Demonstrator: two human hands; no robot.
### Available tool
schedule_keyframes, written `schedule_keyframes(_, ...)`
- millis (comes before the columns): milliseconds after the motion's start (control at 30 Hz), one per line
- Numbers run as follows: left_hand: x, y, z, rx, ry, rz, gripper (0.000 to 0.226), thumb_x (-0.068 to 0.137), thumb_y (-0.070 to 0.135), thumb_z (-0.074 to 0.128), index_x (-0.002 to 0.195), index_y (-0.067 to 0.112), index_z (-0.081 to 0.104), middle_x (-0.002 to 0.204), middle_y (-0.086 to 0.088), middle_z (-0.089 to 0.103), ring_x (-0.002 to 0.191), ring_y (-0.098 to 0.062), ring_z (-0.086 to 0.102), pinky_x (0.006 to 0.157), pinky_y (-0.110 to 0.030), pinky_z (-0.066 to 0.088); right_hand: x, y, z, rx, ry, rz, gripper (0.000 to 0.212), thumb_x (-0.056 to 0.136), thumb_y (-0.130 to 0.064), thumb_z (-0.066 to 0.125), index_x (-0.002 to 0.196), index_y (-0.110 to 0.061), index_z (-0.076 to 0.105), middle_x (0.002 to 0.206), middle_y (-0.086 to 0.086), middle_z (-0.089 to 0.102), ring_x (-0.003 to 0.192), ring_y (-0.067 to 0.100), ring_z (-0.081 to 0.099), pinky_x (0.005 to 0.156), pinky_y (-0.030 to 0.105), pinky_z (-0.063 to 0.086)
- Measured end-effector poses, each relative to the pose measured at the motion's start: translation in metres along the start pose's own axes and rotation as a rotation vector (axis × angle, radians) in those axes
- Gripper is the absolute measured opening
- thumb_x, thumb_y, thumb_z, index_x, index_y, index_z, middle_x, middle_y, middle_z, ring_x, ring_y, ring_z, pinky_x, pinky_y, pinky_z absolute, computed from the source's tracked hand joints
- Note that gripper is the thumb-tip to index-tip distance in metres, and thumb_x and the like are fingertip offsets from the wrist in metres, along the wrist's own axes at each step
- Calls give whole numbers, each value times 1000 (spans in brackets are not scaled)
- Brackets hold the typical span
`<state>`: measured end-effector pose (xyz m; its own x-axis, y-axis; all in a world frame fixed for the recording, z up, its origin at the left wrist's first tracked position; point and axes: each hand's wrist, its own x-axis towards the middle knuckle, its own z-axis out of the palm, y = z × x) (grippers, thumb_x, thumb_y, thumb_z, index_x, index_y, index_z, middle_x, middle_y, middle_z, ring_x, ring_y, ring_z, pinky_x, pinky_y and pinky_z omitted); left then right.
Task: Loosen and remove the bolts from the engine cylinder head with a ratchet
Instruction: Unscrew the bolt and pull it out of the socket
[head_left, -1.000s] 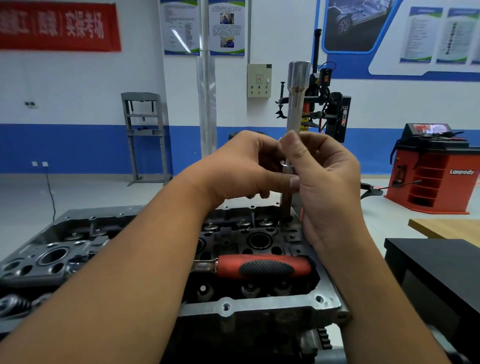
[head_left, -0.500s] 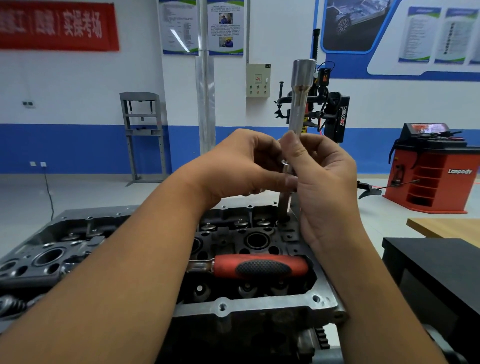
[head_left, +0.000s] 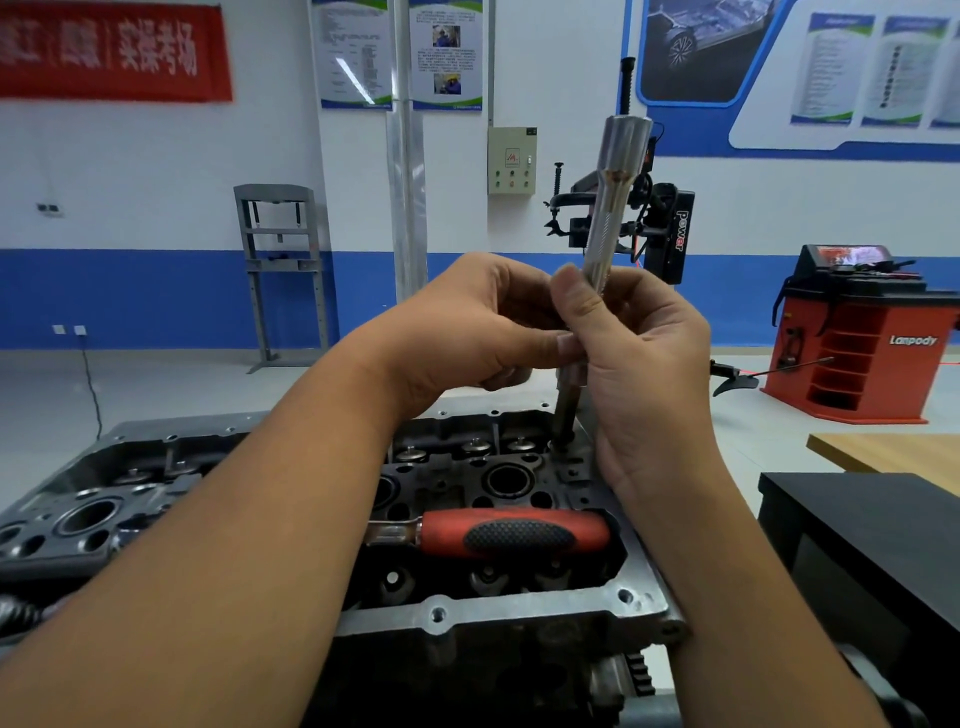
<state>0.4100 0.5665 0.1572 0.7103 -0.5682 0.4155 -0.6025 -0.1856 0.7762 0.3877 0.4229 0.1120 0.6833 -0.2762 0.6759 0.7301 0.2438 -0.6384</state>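
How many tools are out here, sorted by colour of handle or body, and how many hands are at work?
Silver long socket tool, held upright by both hands: 1
Red-handled ratchet, lying on the cylinder head: 1
Hands, left hand and right hand: 2
Total: 4

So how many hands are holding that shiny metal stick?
2. The left hand pinches the socket low down from the left; the right hand wraps it from the right, above the cylinder head.

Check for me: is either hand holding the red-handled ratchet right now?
No. The ratchet lies untouched on the cylinder head, while both hands grip the long socket.
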Motion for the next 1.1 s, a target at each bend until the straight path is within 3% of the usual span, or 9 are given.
schedule_keyframes(67, 0, -1, 0, -37, -43, 9, 21, 97, 12, 72, 116, 4, 75, 85, -9, 72, 60, -16, 43, 51, -23, 37, -1, -1, 0, 32, -16, 1, 12, 90, -22, 78, 81, -14, 75, 66, 3, 70, 55, 20, 67, 50, 31, 55)
schedule_keyframes(167, 1, -2, 1, -62, -66, 7, 19, 100, 9, 66, 116, 2, 73, 80, -8, 68, 60, -19, 46, 51, -25, 39, -2, -3, 2, 132, -61, 22, 15, 97, -14, 70, 85, -6, 72, 67, 4, 71, 46, 19, 65, 41, 27, 52)
schedule_keyframes(300, 0, 1, 4, -17, -3, 14, 19, 100, 7, 66, 117, 5, 73, 100, -26, 73, 57, -13, 40, 50, -23, 34, 0, -2, 1, 69, -19, 41, 9, 93, -20, 74, 90, -13, 69, 74, 3, 70, 59, 17, 69, 49, 26, 53)
schedule_keyframes(433, 0, 3, 6, -10, 43, 20, 23, 98, 8, 70, 119, 2, 72, 114, -26, 74, 51, -4, 45, 48, -18, 36, 2, 1, 0, -30, 59, 28, 17, 90, -25, 78, 88, -15, 64, 76, 0, 67, 69, 17, 65, 61, 31, 55)
schedule_keyframes(600, -1, 3, 5, -40, 17, -7, 26, 98, 10, 68, 124, 6, 72, 114, -27, 73, 72, -27, 47, 54, -28, 36, 1, -1, 1, 17, 9, 48, 18, 102, -20, 63, 95, -4, 68, 73, 0, 70, 62, 12, 66, 52, 23, 53)
schedule_keyframes(700, -1, 2, 4, -58, 41, -4, 24, 98, 6, 68, 122, 4, 72, 101, -23, 73, 62, -16, 44, 50, -22, 35, 1, -1, 2, -16, -15, 46, 20, 104, -23, 61, 91, -11, 70, 74, -1, 72, 63, 12, 64, 51, 23, 51)
schedule_keyframes(867, -1, 3, 4, -7, 59, 12, 23, 93, 13, 76, 114, 3, 76, 111, -30, 71, 58, -13, 39, 49, -19, 34, 1, -2, 0, -14, 15, 12, 18, 87, -30, 79, 87, -18, 65, 68, -9, 67, 60, 7, 63, 53, 22, 51)
schedule_keyframes(1000, -2, 2, 3, -48, 17, 5, 24, 95, 15, 74, 117, 7, 76, 110, -29, 71, 63, -20, 39, 51, -25, 32, 0, -2, 2, 27, -14, 11, 25, 89, -30, 72, 91, -6, 66, 70, -2, 69, 60, 11, 66, 50, 23, 52)
schedule_keyframes(1100, -1, 1, 4, -56, -22, -9, 20, 99, 13, 68, 118, 12, 76, 93, -22, 70, 67, -23, 45, 53, -28, 35, 1, -2, 2, 90, -23, 36, 26, 100, -25, 62, 91, -1, 66, 75, 5, 70, 64, 18, 69, 51, 29, 56)
